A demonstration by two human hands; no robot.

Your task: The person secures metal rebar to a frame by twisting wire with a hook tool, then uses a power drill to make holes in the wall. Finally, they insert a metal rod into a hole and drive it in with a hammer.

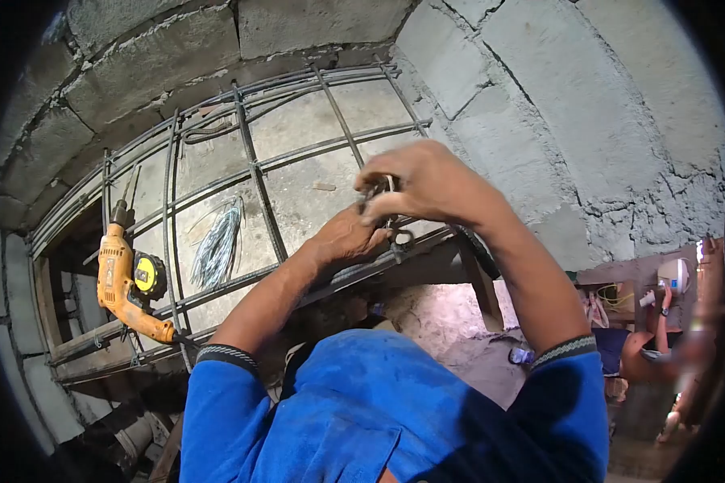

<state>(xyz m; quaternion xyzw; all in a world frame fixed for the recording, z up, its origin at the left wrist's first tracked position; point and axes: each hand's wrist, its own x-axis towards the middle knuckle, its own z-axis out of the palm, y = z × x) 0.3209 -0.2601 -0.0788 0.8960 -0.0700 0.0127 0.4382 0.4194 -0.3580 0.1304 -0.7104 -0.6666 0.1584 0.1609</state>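
My right hand (423, 183) is curled, its fingers wrapped round a dark metal hand tool (385, 191), possibly pliers; motion blur and the fingers hide its exact kind. Just below and to the left, my left hand (346, 240) lies low at the near side of the rebar grid (258, 169). Its fingers are bunched together close to the tool and a bar crossing, and what they pinch is hidden. A short bar end with a dark loop (399, 241) shows beside the left fingertips.
An orange drill (114, 278) with a long bit rests at the left, beside a yellow tape measure (146, 274). A bundle of tie wire (217, 245) lies within the grid. Block walls (532, 105) enclose the back and right. Another person (640, 350) is at lower right.
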